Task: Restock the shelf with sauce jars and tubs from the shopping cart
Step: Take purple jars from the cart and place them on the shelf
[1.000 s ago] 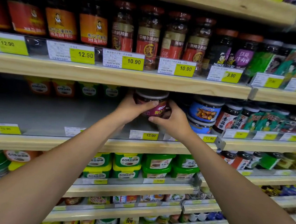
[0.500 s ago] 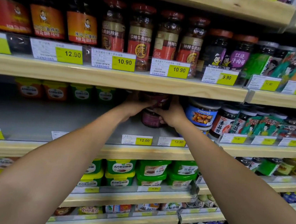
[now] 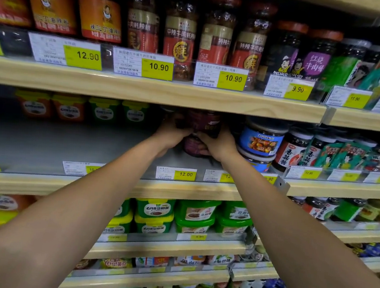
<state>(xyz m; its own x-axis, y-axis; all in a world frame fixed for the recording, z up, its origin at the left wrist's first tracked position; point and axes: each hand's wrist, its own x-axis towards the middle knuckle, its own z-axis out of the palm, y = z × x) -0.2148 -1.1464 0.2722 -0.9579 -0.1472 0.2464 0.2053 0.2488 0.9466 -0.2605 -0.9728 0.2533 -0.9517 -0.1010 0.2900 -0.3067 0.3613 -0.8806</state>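
The maroon jar [image 3: 204, 122] is now deep in the second shelf [image 3: 43, 147], tucked under the board of the shelf above [image 3: 143, 90]. It sits on top of, or just over, a lower jar [image 3: 192, 147] of the same dark colour. It is dim and blurred back there, so I cannot tell whether the two are touching yet.

My left hand [image 3: 173, 134] is curled round the maroon jar's left side and my right hand [image 3: 218, 144] round its right, so both are grasping it. The right hand's lower fingers seem to reach down to the lower jar, perhaps steadying it, though I cannot be sure.

A second ago this jar was near the shelf's front lip, just above the 12.00 price tag [image 3: 176, 173], with its lid in plain sight. Half a second ago it was already further in, over the lower jar. Now it is further back again and the lid is lost in shadow. I judge this placement nearly done, with settling the jar and letting go still to come.

Just to the right stand the stacked blue-label jars [image 3: 260, 142], close to my right wrist, so a careless withdrawal could knock them. To the left the grey shelf runs bare back to the orange and green tubs [image 3: 68, 107], which leaves room for more stock.
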